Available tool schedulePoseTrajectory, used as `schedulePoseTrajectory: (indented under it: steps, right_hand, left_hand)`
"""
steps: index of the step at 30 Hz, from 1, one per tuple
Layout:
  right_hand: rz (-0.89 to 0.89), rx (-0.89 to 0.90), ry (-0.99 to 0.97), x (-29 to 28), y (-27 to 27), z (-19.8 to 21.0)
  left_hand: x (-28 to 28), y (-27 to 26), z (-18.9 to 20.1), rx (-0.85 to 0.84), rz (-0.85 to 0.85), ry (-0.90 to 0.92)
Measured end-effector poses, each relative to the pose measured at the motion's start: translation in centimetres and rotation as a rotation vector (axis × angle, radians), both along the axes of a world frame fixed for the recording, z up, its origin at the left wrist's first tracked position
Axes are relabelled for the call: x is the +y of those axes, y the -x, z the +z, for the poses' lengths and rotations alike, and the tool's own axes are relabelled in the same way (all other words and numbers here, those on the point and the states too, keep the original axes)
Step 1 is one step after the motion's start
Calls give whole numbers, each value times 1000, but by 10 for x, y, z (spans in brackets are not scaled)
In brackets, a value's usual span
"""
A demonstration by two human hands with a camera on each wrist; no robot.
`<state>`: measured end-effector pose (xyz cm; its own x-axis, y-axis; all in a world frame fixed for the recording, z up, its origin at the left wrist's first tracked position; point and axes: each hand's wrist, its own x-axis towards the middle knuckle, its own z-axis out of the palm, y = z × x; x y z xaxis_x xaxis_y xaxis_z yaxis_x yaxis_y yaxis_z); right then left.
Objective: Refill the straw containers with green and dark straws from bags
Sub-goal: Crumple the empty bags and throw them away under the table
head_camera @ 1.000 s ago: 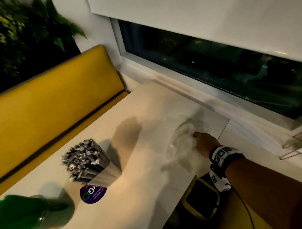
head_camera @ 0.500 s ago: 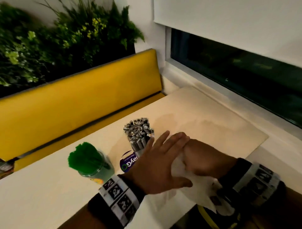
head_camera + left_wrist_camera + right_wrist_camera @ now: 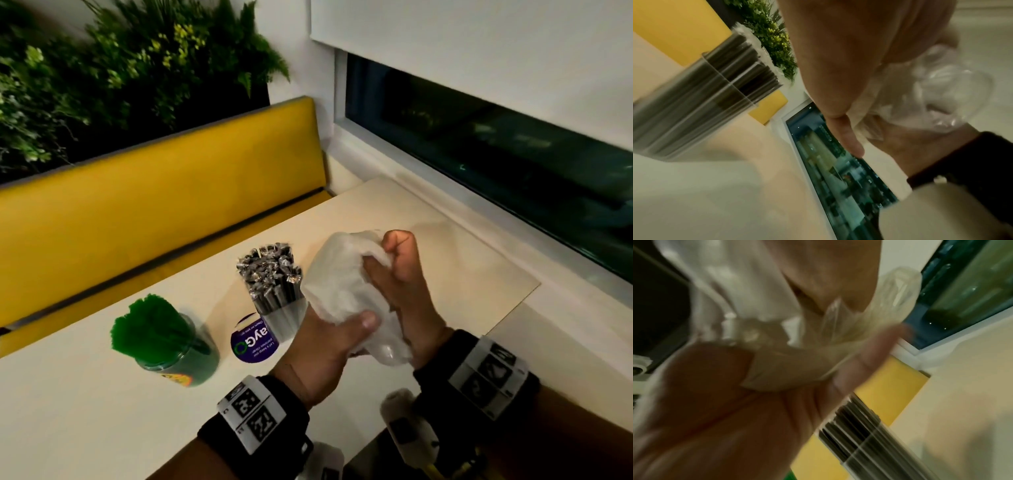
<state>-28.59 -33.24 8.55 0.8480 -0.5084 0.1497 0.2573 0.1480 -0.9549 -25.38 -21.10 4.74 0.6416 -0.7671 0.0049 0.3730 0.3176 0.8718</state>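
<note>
**Both hands squeeze the empty bag above the bench**

I see my left hand (image 3: 322, 346) and my right hand (image 3: 402, 291) held up over the pale cream bench (image 3: 102, 411). Between them is a crumpled clear plastic bag (image 3: 337, 281). My left thumb presses on the front of the bag and the other left fingers (image 3: 846, 134) go around behind it. My right fingers are curled tight into a fist on the top of the bag. So both hands grip the bag, and it is off the bench.

Just to the left of the bag stands a clear plastic cup packed with dark straws (image 3: 272, 281) in shiny wrappers. The cup stands upright on the bench, and my left hand is just beside it. I cannot tell if they touch.

Further left stands a clear round jar full of bright green straws (image 3: 154, 329). It is upright too, and well apart from my hands.

A round purple sticker with white letters (image 3: 251, 342) lies flat on the bench at the foot of the dark straw cup.

Behind the bench is a long yellow padded seat back (image 3: 154, 192). Green leafy plants (image 3: 120, 75) are above it. A dark window (image 3: 496, 154) runs along the right side.
</note>
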Motion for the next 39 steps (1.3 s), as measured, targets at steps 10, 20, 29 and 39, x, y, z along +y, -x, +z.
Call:
schedulePoseTrajectory:
  steps: [10, 20, 29, 39]
  right_hand:
    - [-98, 325, 97, -32, 4, -15]
    - [68, 359, -146, 5, -13, -24]
    - [349, 413, -615, -11, -8, -26]
    - [294, 276, -101, -11, -2, -53]
  left_hand:
    - [-12, -43, 2, -21, 227, -170]
    - [-27, -55, -18, -1120, 391, -791]
    - [-6, -57, -35, -878, 37, -661]
    - [-13, -40, -30, 207, 69, -167]
